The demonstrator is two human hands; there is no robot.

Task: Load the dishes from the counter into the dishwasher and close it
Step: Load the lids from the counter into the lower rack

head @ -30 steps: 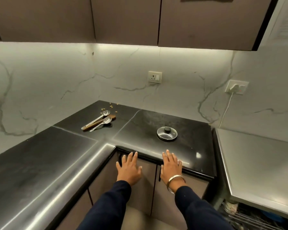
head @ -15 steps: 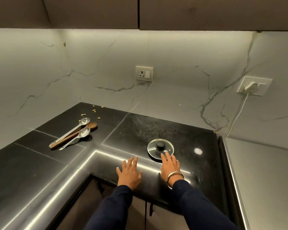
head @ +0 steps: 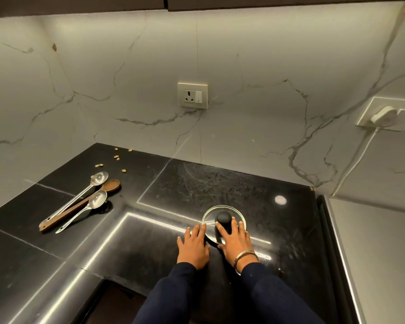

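A corner kitchen with pale marble-veined walls and dark cabinets overhead frames a glossy black stone surface that throws back strips of light along its seams. Near the front edge sits a small round glass lid with a metal rim and a rounded black knob at its centre. The right hand lies over the near part of the lid, fingers fairly straight and reaching up on either side of the knob, touching but not yet curled round it; a metal bangle circles that wrist. The left hand rests flat and relaxed just beside the lid's left rim, holding nothing. Well apart to the left lie two shiny steel spoons with long thin handles and, between them, a wooden spoon with a brown bowl, all pointing toward the back corner; a few small pale shells or husks are scattered behind them. A wall socket and, further right, a plugged-in white charger sit on the wall. The dishwasher is not in view here, so what it holds cannot be told. Judging by what lies out, the lid and three spoons remain to be loaded, and the closing is yet to come; the lid looks to be the next piece picked up
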